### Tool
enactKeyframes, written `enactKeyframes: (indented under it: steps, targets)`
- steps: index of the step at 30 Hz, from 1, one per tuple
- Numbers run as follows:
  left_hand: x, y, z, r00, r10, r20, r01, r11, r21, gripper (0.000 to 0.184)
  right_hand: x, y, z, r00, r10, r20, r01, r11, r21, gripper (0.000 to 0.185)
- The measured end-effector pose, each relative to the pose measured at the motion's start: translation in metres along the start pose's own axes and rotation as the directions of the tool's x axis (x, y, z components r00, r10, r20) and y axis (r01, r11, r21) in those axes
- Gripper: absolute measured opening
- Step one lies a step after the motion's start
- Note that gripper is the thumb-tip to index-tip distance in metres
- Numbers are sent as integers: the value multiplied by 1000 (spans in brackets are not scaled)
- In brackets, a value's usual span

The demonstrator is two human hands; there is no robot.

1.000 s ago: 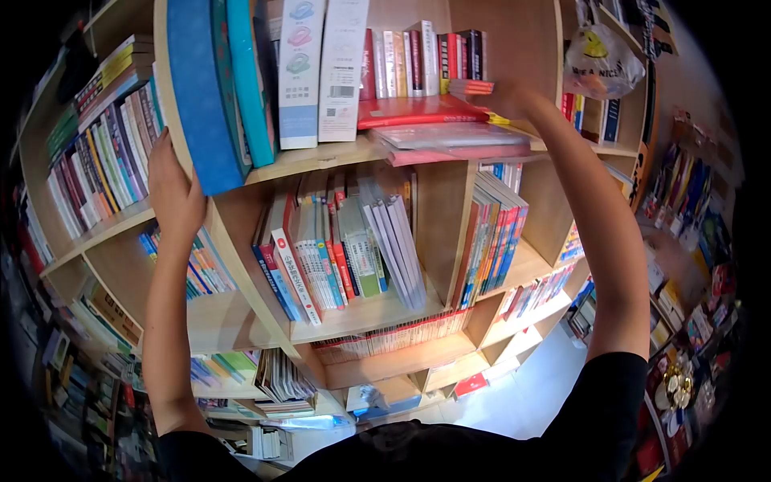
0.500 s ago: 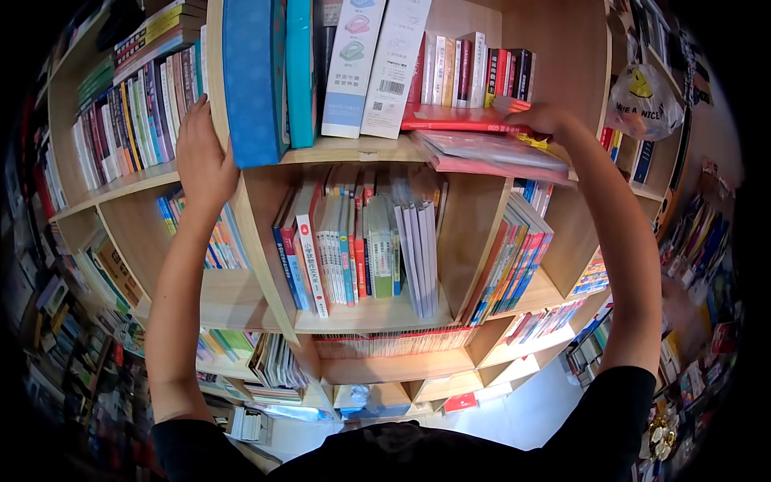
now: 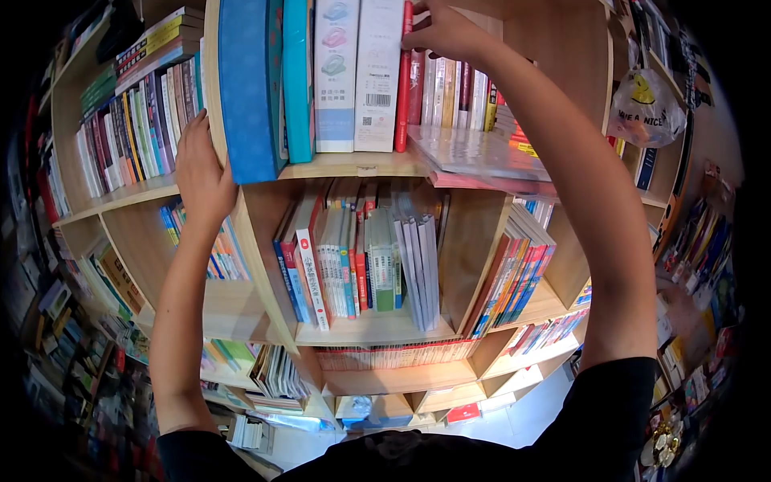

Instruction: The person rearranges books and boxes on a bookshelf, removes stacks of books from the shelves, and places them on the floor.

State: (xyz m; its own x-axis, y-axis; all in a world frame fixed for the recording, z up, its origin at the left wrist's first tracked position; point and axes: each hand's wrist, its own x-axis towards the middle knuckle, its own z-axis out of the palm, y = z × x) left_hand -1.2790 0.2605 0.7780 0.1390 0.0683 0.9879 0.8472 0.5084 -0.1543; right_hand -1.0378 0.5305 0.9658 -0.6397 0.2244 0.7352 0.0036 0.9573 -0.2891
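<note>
My right hand (image 3: 446, 32) reaches up to the top compartment, its fingers on the upper part of a slim red book (image 3: 403, 92). The book stands upright against a white box with a barcode (image 3: 377, 76). Below the right forearm, a stack of plastic-covered books (image 3: 470, 153) lies flat and juts over the shelf edge. Upright books (image 3: 450, 92) stand behind it. My left hand (image 3: 205, 173) rests with outstretched fingers along the wooden upright (image 3: 215, 96), beside a tall blue binder (image 3: 250, 88). The right fingertips are partly hidden behind the red book.
Rows of books (image 3: 353, 257) fill the compartment below. More books (image 3: 144, 120) stand in the left bay. A plastic bag (image 3: 646, 108) hangs at the right side of the shelf. A teal binder (image 3: 298, 80) stands beside the blue one.
The red book lay flat on the stack and now stands upright against the white box. My right hand moved up and left with it; the white boxes straightened. My left hand stayed on the upright.
</note>
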Motion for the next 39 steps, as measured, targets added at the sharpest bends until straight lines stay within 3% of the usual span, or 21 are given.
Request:
enactKeyframes:
  steps: [1,3,4,10,13,16,19,20,25,30,34,39]
  targets:
    - [-1,-1,0,1000,4,3,-4,1000,2,65,6,7,7,1000,-1,4,1,1000,1,64]
    - [-1,2,-2,1000,-1,2,1,1000,3,66,20,18,21,988,-143,64,138,988,76,83]
    - [0,3,-3,1000,-2,-1,2,1000,2,68,19,21,23,978,-176,110,177,984,1,93]
    - [0,2,0,1000,-11,-7,11,1000,-8,71,17,32,32,963,-255,85,263,960,-101,103]
    - [1,3,-2,1000,-20,-11,20,999,-27,71,7,18,26,982,-154,108,175,960,-221,109]
    - [1,3,-3,1000,-23,-5,22,999,-30,71,9,28,12,948,-259,185,305,902,-304,110]
    - [2,4,-4,1000,-9,-17,8,999,-40,69,2,41,14,972,-222,80,236,887,-396,95]
    - [3,5,-5,1000,-9,-18,9,999,-36,69,4,42,9,975,-147,166,198,913,-355,113]
    - [2,5,-5,1000,-9,-25,8,999,-36,67,-2,38,11,981,-90,172,144,933,-329,113]
    - [3,8,-6,1000,-10,-21,9,999,-38,65,1,46,11,967,-190,171,228,942,-245,113]
    - [3,7,-6,1000,-12,-23,11,999,-32,63,-1,44,12,974,-142,175,187,943,-275,112]
    - [2,7,-5,1000,-8,-23,7,1000,-9,62,-2,42,28,955,-232,184,258,957,-132,110]
